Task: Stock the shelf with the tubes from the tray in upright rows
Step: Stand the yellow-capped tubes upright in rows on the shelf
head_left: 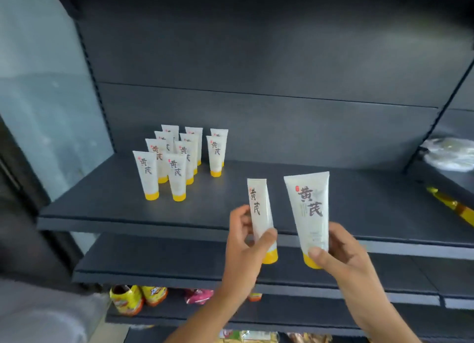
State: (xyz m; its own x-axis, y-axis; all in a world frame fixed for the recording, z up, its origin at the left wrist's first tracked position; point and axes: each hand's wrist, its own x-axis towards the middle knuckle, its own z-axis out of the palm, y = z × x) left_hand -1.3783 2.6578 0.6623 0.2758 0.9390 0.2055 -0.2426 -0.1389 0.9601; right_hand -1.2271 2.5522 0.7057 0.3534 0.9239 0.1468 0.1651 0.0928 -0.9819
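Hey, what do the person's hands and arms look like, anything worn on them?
Nothing worn that shows. The left hand and right hand are bare: no gloves, rings or watch visible. The left forearm and right forearm are bare too, with no sleeve in view.

It was a shop. Dark metal shelving ran in tiers off a slotted upright, identical yellow-capped tubes stood in rows (same label on every one), and bright snack packets lay on a lower tier beneath.
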